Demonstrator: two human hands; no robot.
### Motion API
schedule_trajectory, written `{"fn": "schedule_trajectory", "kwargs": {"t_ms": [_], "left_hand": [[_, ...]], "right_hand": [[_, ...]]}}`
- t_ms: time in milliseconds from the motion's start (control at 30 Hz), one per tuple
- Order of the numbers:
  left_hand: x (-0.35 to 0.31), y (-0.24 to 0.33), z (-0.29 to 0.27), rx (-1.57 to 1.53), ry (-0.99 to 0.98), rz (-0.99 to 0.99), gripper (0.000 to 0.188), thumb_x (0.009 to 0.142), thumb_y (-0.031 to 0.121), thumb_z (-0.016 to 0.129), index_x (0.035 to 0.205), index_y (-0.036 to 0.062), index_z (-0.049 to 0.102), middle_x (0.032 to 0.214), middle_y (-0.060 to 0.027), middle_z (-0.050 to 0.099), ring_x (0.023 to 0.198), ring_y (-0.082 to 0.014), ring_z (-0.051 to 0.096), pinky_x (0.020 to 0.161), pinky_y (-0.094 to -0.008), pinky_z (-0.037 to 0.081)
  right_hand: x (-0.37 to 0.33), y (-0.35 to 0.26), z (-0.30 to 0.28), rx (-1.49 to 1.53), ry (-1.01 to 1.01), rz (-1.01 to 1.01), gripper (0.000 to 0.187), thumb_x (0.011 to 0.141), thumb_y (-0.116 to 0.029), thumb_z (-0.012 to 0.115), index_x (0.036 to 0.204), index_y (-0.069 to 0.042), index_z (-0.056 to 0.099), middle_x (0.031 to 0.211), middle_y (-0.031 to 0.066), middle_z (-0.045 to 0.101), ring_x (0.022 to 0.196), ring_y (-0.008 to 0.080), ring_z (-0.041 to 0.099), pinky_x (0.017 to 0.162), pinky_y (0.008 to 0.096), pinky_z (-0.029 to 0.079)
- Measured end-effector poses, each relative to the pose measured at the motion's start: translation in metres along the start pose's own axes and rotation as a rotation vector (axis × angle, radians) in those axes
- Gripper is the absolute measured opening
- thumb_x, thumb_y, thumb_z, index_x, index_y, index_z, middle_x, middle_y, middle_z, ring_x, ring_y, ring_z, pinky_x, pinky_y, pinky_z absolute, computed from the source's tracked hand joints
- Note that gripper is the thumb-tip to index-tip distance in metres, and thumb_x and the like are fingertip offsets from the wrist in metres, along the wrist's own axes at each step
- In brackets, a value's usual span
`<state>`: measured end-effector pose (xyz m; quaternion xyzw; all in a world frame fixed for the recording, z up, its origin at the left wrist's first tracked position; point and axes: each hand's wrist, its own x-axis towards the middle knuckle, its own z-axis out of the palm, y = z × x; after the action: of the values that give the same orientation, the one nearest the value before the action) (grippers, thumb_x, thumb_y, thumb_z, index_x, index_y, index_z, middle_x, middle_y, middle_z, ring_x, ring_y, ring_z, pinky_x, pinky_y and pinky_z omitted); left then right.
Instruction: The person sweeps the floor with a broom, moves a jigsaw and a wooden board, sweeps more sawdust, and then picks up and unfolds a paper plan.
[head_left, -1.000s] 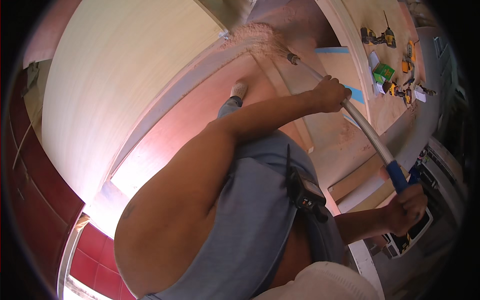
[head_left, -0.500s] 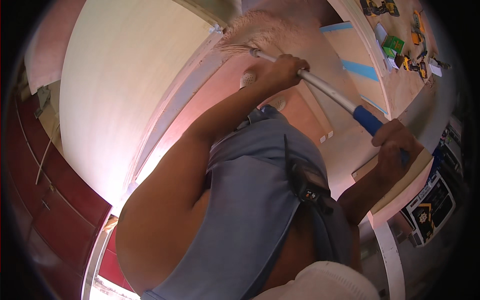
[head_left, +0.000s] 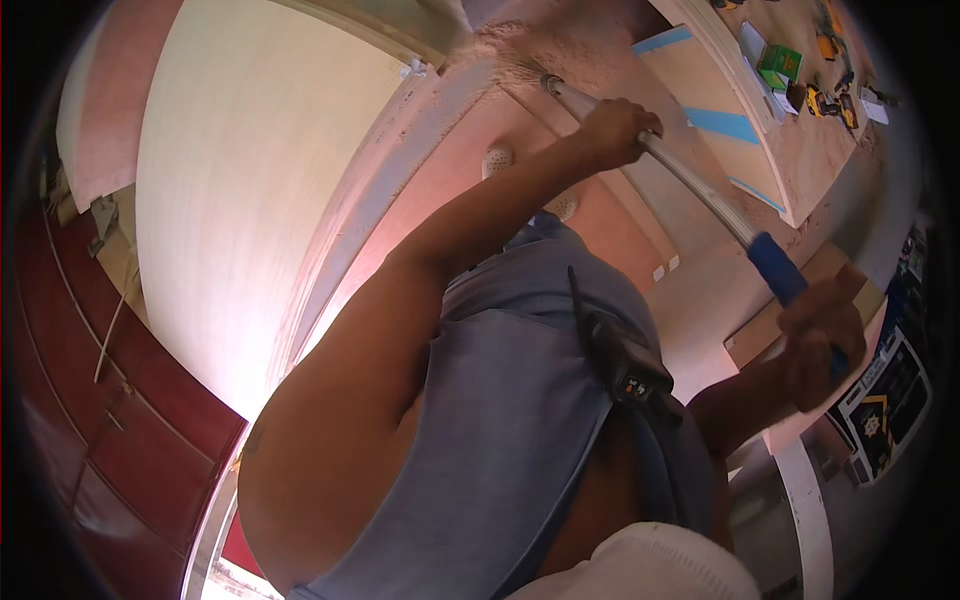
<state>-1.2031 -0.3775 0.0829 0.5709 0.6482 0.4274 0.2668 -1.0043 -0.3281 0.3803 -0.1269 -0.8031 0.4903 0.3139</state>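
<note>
Both my hands grip a long broom with a silver metal handle point(head_left: 700, 192) and a blue grip sleeve point(head_left: 778, 268). My left hand point(head_left: 618, 135) is wrapped round the handle's upper-middle stretch in the picture. Lower down and to the right, my right hand point(head_left: 825, 335) closes round the blue end. The broom's thin bristles point(head_left: 520, 73) are at the floor, partly blurred, beside a spread of brownish sawdust point(head_left: 545, 45). A black two-way radio point(head_left: 630, 375) with an antenna hangs at my waist, against my blue-grey garment point(head_left: 480, 440).
A large pale board point(head_left: 260, 170) stands at left, with dark red cabinet doors point(head_left: 140, 400) beyond it. At upper right, a dusty worktop carries yellow-black power tools point(head_left: 828, 103) and a green box point(head_left: 780, 66). Blue-striped boards point(head_left: 722, 125) lean below it.
Both hands and the broom have shifted to the right. The bristles have moved right and slightly farther away, off the spot beside the pale board's corner. The view has shifted a little too.
</note>
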Motion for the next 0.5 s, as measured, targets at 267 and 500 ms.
{"fn": "schedule_trajectory", "kwargs": {"t_ms": [267,500], "left_hand": [[-0.012,0.014,-0.076,0.074,0.082,0.199,0.03,0.068,0.002,0.074,0.096,0.0141,0.073,0.087,-0.0071,0.07,0.087,-0.0306,0.068,0.079,-0.045,0.054],[-0.04,-0.177,-0.18,0.471,0.246,-0.506,0.032,0.074,0.011,0.075,0.106,0.0168,0.075,0.11,-0.0091,0.071,0.11,-0.0337,0.066,0.092,-0.0465,0.055]], "right_hand": [[-0.006,-0.005,-0.058,0.136,0.016,-0.178,0.02,0.076,-0.015,0.065,0.066,-0.01,0.049,0.062,0.0058,0.054,0.051,0.0176,0.05,0.054,0.0348,0.042],[0.056,0.113,0.16,0.23,-0.241,0.227,0.004,0.095,-0.002,0.06,0.092,0.002,0.059,0.096,0.012,0.068,0.091,0.0205,0.062,0.084,0.0337,0.049]]}}
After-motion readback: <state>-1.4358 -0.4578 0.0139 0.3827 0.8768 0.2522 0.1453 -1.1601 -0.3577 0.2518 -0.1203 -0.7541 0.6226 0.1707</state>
